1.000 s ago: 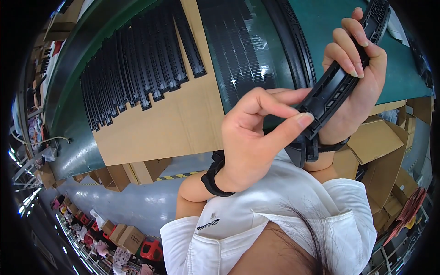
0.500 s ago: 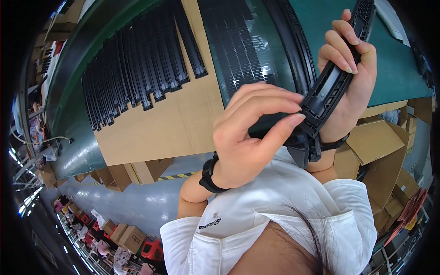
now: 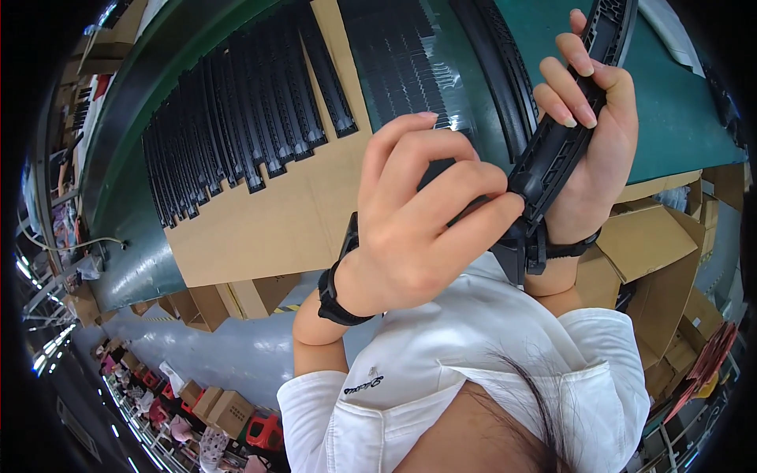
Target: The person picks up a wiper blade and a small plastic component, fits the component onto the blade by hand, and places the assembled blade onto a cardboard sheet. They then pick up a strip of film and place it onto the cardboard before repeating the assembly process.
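Note:
A long black plastic strip [image 3: 547, 169] with a ribbed, channelled inner face is held up at a slant, its lower end toward my body. My right hand [image 3: 609, 130] is closed around its middle, fingers curled over the near side and palm behind. At the lower end, my left hand [image 3: 422, 225] is closed in a pinch, thumb and index fingertip touching the strip's corner. Whatever lies between those fingertips is hidden. Below the strip sits a black device [image 3: 516, 252], partly covered by my left hand.
Several similar black strips [image 3: 252, 102] lie in a row on a cardboard sheet [image 3: 260, 236] over the green table [image 3: 670, 118]. Beside them are dark parts under clear film [image 3: 402, 71] and a long curved black piece [image 3: 501, 71]. Open cardboard boxes [image 3: 646, 244] stand at the right.
My left hand has turned, its fingers curling more, while keeping its pinch at the strip's lower end. My right hand and the strip have shifted slightly left.

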`<state>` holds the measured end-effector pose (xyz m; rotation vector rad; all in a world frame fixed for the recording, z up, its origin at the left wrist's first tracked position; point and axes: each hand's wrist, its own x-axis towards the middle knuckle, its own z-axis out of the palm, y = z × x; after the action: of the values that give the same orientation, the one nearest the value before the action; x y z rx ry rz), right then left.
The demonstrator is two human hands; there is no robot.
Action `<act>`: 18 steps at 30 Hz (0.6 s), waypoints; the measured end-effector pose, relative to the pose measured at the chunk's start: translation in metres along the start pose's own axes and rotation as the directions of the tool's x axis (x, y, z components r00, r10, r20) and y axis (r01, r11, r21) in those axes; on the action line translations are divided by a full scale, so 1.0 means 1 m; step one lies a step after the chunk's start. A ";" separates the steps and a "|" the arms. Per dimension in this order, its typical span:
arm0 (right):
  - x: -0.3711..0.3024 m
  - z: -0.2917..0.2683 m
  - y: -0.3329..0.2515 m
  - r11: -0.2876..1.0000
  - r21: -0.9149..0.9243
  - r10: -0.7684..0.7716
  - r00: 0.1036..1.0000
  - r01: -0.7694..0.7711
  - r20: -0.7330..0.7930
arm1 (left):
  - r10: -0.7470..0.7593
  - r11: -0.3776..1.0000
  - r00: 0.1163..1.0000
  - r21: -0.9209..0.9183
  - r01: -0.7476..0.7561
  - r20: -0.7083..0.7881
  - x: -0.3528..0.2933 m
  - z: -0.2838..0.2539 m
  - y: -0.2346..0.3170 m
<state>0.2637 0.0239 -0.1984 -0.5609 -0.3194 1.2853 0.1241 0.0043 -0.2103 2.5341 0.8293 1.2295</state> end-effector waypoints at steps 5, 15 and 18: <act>0.005 -0.010 -0.002 1.000 0.002 -0.025 0.997 0.025 0.075 | 0.028 1.000 0.999 0.005 -0.028 -0.024 0.000 0.005 -0.003; -0.001 -0.016 0.005 0.996 -0.031 -0.081 0.988 0.086 0.133 | 0.008 1.000 1.000 -0.015 -0.008 -0.011 -0.005 0.008 -0.003; -0.002 -0.018 0.006 0.997 -0.018 -0.073 0.989 0.076 0.130 | -0.001 1.000 1.000 -0.029 0.001 -0.006 -0.007 0.011 -0.002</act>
<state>0.2678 0.0187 -0.2159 -0.4817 -0.4598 1.2491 0.1282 0.0022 -0.2223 2.5082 0.8085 1.2407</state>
